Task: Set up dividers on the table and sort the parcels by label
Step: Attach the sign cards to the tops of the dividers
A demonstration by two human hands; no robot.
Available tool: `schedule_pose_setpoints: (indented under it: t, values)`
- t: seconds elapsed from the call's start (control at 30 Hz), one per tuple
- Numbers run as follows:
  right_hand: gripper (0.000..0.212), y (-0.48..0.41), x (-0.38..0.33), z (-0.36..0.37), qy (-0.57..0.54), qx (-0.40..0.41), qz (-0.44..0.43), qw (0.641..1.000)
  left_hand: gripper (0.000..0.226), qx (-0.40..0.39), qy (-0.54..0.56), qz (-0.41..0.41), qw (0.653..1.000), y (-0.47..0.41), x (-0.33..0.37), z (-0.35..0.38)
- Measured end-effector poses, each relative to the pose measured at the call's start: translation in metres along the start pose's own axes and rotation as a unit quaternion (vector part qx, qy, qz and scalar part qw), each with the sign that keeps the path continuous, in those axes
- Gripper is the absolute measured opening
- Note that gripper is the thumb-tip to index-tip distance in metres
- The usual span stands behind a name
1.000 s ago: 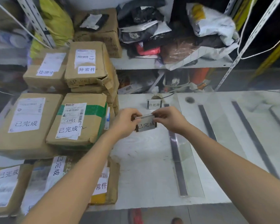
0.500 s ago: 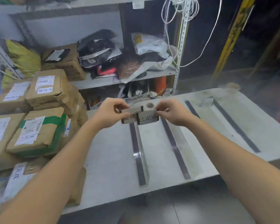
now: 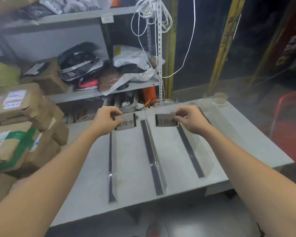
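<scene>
The left hand (image 3: 105, 119) pinches one label card (image 3: 126, 123), the right hand (image 3: 189, 118) pinches another label card (image 3: 165, 120); clear dividers (image 3: 154, 151) stand on the surface (image 3: 132, 177) below them.

You're standing in a parcel storeroom, the back room of a courier depot. Taped cardboard parcels (image 3: 19, 144) with printed labels pile up on your left. A grey slotted-metal shelf rack (image 3: 159, 48) at the far side is stuffed with plastic mailer bags (image 3: 132, 59). The grey sorting surface (image 3: 130, 168) carries clear dividers (image 3: 156, 156) on dark strips.
</scene>
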State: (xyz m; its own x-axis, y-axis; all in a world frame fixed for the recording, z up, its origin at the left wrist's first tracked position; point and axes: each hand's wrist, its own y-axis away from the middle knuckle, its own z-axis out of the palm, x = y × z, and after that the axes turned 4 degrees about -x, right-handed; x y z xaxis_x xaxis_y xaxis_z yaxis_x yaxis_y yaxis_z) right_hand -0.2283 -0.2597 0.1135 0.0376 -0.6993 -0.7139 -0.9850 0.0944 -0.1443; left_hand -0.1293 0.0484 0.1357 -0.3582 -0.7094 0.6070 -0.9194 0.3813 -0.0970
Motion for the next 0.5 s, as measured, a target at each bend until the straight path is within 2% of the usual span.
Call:
schedule_pose_setpoints:
  t: [0.23,0.5]
  values:
    - [0.012,-0.058,0.049,0.002,0.015,-0.02,0.049,0.998,0.012,-0.022,0.014,-0.038,0.999,-0.076,-0.031,0.041]
    - [0.01,-0.15,0.096,0.04,0.009,-0.057,0.096,0.994,0.019,-0.054,0.024,-0.103,0.993,-0.16,-0.095,0.094]
